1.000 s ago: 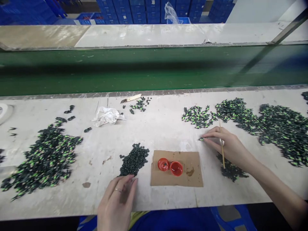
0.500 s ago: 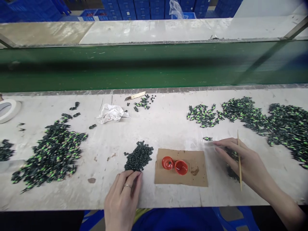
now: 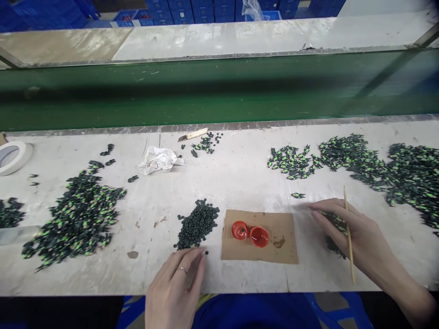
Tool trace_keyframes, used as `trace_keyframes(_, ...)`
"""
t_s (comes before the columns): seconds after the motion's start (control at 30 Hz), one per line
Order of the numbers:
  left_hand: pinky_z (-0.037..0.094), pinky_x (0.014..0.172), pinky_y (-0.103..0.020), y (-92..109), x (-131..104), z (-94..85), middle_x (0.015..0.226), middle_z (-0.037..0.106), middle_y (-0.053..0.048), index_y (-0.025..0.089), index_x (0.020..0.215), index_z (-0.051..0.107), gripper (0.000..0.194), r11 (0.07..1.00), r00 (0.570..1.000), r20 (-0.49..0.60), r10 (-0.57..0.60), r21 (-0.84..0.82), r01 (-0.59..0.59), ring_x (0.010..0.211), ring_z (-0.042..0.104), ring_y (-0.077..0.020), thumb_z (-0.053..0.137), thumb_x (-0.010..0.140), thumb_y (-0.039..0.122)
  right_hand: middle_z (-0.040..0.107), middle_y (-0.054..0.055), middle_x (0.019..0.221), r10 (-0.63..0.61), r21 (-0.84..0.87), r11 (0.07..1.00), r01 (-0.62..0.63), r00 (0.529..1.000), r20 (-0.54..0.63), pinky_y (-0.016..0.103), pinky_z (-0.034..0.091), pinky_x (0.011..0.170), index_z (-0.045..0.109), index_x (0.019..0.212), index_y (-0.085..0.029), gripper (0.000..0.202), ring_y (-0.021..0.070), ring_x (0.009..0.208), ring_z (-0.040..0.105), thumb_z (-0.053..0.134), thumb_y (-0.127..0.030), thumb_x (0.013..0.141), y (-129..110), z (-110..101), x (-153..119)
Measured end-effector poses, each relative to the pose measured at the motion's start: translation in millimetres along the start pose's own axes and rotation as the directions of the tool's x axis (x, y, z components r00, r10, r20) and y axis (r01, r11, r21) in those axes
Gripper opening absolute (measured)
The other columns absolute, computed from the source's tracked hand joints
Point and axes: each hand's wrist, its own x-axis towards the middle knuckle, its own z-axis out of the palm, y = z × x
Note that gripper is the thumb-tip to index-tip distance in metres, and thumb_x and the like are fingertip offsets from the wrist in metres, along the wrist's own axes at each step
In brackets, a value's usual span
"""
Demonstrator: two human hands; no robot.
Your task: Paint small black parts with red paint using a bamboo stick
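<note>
My left hand (image 3: 176,285) rests at the front edge of a pile of small black discs (image 3: 197,224), its thumb and fingertips together beside one loose disc; anything between them is too small to make out. My right hand (image 3: 356,235) holds a thin wooden stick (image 3: 349,237) across its fingers. Under its palm lie dark pieces, partly hidden. A single black-and-green piece (image 3: 298,195) lies just beyond its fingertips. Between the hands, a cardboard sheet (image 3: 228,251) carries two red cups (image 3: 259,236), the left one (image 3: 239,230) with a black disc in it.
Black-and-green pieces are heaped at left (image 3: 82,219) and right (image 3: 414,178), with a smaller group (image 3: 291,162) nearer the middle. A crumpled white cloth (image 3: 159,160), a tape roll (image 3: 15,157) and a stained flat stick (image 3: 194,134) lie farther back. Behind runs a green belt (image 3: 206,103).
My left hand has drawn slightly back from the disc pile, and a loose disc now shows by its fingertips. My right hand has shifted slightly right with the stick.
</note>
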Motion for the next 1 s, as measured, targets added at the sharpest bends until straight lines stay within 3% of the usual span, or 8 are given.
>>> trace_keyframes(0.33,0.05,0.075,-0.029,2.0,9.4,-0.4,0.093,0.08,0.0,0.02,0.102,0.067,0.005,0.986,0.989,-0.007,0.149,0.077,-0.148,0.078,0.073,-0.0146,0.065,0.1,0.017,0.071,0.003,0.11,0.015,0.025,1.0,-0.015,1.0,0.014,0.037,0.055,0.084,0.073,0.113,-0.032,0.019,0.0226,0.102,0.069,0.058,-0.041,0.104,-0.9,3.6,-9.0)
trace_keyframes(0.5,0.052,0.072,-0.031,-2.3,13.5,-6.1,0.094,0.079,-0.002,0.02,0.104,0.066,0.009,0.968,0.977,0.066,0.204,0.132,-0.211,0.074,0.073,-0.0172,0.058,0.103,0.017,0.073,0.003,0.111,-0.006,0.057,0.998,0.006,1.0,0.004,0.037,0.056,0.086,0.074,0.112,-0.032,0.018,0.0224,0.103,0.07,0.06,-0.038,0.103,-5.5,4.9,-8.1)
trace_keyframes(0.6,0.058,0.077,-0.031,-11.8,13.4,-8.2,0.099,0.079,-0.005,0.017,0.111,0.065,0.019,0.933,0.94,0.171,0.294,0.162,-0.321,0.082,0.076,-0.0188,0.048,0.105,0.013,0.073,0.005,0.109,-0.01,0.08,0.997,0.01,1.0,-0.003,0.036,0.056,0.085,0.075,0.111,-0.029,0.017,0.0229,0.102,0.07,0.062,-0.037,0.103,-11.5,3.5,-7.8)
trace_keyframes(0.7,0.062,0.078,-0.033,-20.9,13.9,-9.2,0.102,0.078,-0.01,0.013,0.116,0.063,0.028,0.855,0.875,0.276,0.398,0.234,-0.463,0.088,0.078,-0.0225,0.044,0.098,0.003,0.073,0.006,0.107,0.005,0.121,0.993,-0.007,1.0,0.015,0.033,0.056,0.086,0.074,0.11,-0.029,0.019,0.0218,0.102,0.07,0.058,-0.037,0.106,-18.0,1.6,-10.6)
trace_keyframes(0.8,0.064,0.079,-0.037,-21.7,16.9,-11.4,0.102,0.077,-0.013,0.009,0.117,0.064,0.044,0.786,0.822,0.361,0.442,0.286,-0.548,0.089,0.077,-0.0261,0.042,0.083,-0.008,0.07,0.004,0.098,0.04,0.19,0.981,-0.043,0.999,0.022,0.029,0.056,0.083,0.065,0.127,-0.031,0.035,0.0174,0.097,0.069,0.034,-0.041,0.115,-26.8,-0.4,-15.6)
trace_keyframes(0.9,0.064,0.074,-0.039,-15.2,21.1,-13.9,0.095,0.076,-0.013,0.009,0.111,0.067,0.048,0.749,0.813,0.407,0.416,0.354,-0.56,0.084,0.075,-0.0275,0.042,0.076,-0.012,0.061,0.002,0.09,0.098,0.26,0.96,-0.099,0.995,0.018,0.023,0.054,0.072,0.056,0.121,-0.027,0.033,0.0141,0.085,0.064,0.027,-0.042,0.116,-42.8,-3.7,-17.0)
trace_keyframes(1.0,0.063,0.073,-0.04,-7.3,24.8,-14.2,0.092,0.074,-0.013,0.008,0.108,0.066,0.046,0.712,0.821,0.375,0.431,0.418,-0.564,0.083,0.075,-0.0286,0.041,0.077,-0.015,0.061,0.001,0.088,0.088,0.332,0.936,-0.116,0.991,0.096,0.019,0.054,0.066,0.057,0.1,-0.025,0.018,0.0122,0.08,0.063,0.048,-0.036,0.111,-63.7,-7.4,-11.2)
